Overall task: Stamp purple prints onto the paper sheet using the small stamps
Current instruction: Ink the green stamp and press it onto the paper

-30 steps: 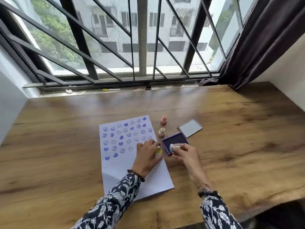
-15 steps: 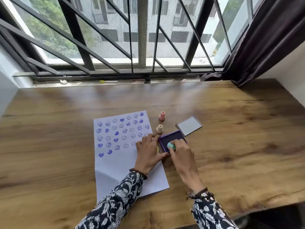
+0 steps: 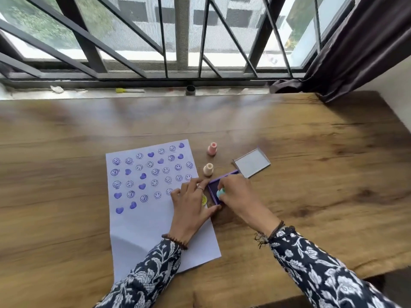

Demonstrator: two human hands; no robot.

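Right hand (image 3: 239, 200) presses teal stamp (image 3: 220, 193) into ink pad (image 3: 214, 189).

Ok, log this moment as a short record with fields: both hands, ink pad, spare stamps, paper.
right hand: grip on a mint stamp, pressing it into the ink pad
left hand: flat on the paper's right edge, beside the pad, partly covering a yellow stamp
ink pad: open, purple, its lid lying behind it
spare stamps: pink stamp and cream stamp, upright, off the paper
paper: purple smileys and hearts on the far half, near half blank
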